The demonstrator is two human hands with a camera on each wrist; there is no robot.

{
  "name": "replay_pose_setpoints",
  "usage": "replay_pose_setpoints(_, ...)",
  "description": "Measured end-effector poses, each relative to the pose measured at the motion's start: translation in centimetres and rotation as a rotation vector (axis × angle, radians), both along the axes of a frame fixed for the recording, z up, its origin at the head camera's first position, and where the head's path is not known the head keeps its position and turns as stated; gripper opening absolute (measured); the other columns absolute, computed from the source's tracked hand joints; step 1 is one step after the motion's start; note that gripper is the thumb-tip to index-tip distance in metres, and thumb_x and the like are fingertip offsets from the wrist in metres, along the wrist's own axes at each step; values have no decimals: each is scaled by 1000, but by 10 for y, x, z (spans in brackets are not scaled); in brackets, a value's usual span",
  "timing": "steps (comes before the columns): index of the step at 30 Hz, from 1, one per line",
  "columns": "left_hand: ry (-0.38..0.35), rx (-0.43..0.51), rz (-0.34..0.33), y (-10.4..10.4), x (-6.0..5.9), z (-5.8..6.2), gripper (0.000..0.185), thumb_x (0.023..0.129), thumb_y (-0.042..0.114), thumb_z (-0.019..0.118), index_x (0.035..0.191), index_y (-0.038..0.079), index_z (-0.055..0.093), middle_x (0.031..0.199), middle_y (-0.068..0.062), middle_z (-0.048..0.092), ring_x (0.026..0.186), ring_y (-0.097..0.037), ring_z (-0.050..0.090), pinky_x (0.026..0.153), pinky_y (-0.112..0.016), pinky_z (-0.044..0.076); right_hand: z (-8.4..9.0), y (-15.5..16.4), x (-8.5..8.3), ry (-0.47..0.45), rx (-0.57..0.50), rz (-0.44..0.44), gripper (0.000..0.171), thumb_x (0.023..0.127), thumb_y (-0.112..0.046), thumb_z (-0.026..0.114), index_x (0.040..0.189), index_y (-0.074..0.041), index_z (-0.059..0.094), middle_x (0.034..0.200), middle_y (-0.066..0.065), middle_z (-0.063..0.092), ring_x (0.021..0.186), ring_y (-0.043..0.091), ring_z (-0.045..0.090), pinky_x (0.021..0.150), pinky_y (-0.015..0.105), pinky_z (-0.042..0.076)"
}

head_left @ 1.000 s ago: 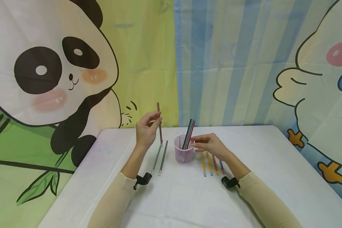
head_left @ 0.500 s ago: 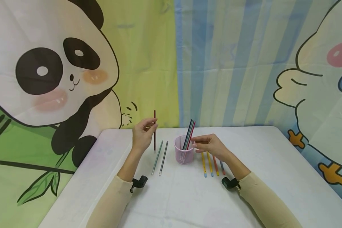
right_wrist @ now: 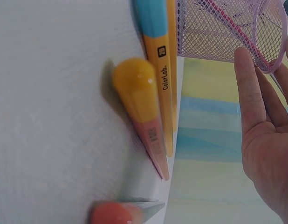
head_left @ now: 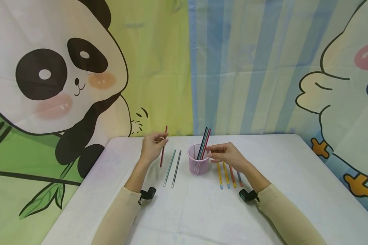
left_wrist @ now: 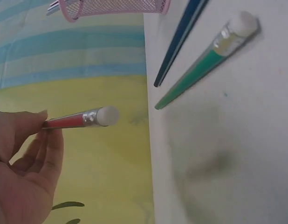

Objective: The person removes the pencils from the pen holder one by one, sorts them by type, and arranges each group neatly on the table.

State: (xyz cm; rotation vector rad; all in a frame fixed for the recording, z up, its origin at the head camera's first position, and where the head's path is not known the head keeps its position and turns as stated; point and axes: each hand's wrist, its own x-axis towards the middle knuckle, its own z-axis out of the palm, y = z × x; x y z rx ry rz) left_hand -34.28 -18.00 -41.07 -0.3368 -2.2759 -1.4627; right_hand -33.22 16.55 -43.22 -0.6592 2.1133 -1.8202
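Note:
In the head view, my left hand [head_left: 152,147] pinches a red pencil [head_left: 162,160] near its upper part. The pencil slants slightly, and its white eraser end [left_wrist: 107,116] points down over the table. A teal-green pencil [head_left: 169,169] and a dark blue pencil [head_left: 176,169] lie side by side to the right of that hand. My right hand [head_left: 228,156] holds the right side of a pink mesh pencil cup [head_left: 198,168], thumb on the wall and fingers at the rim. Several dark, teal and red pencils [head_left: 204,143] lean inside the cup.
Right of the cup, under my right hand, lies a row of several pencils with rounded coloured ends, among them a yellow pencil [head_left: 219,177] and an orange-red pencil [head_left: 232,177]. The white table [head_left: 196,211] ends at a cartoon-printed curtain [head_left: 159,68] behind.
My left hand has moved left and down with the red pencil, away from the teal-green pencil's far end. The right hand stays at the cup.

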Motion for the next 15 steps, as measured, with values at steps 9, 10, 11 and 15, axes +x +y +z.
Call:
replay_pose_setpoints(9, -163, -138, -11, -5, -3, -9, 21, 96, 4, 73, 117, 6, 78, 116, -18, 76, 100, -29, 73, 73, -30, 60, -1, 2, 0, 0, -4, 4, 49, 97, -13, 75, 138, 10, 60, 144, 32, 58, 110, 12, 73, 90, 41, 62)
replay_pose_setpoints(10, -172, -150, -10, -6, -3, -11, 21, 96, 4, 73, 116, 6, 78, 117, -18, 76, 101, -28, 73, 74, -30, 61, -1, 2, 0, 1, -1, 2, 49, 97, -13, 74, 138, 9, 61, 143, 31, 59, 110, 13, 73, 90, 41, 62)
replay_pose_setpoints(11, -180, -159, -10, -6, -4, -12, 21, 96, 3, 73, 116, 6, 78, 117, -18, 76, 100, -28, 73, 75, -31, 61, -1, 2, 0, 2, 2, -1, 47, 97, -13, 74, 138, 8, 62, 143, 29, 60, 111, 13, 73, 90, 41, 62)
replay_pose_setpoints(15, -203, -188, -6, -9, -6, -16, 19, 96, 4, 73, 114, 6, 78, 114, -15, 77, 98, -27, 74, 74, -33, 61, -1, 2, 0, 9, 16, -7, 44, 97, -14, 75, 137, 2, 65, 141, 23, 64, 113, 17, 73, 91, 42, 62)
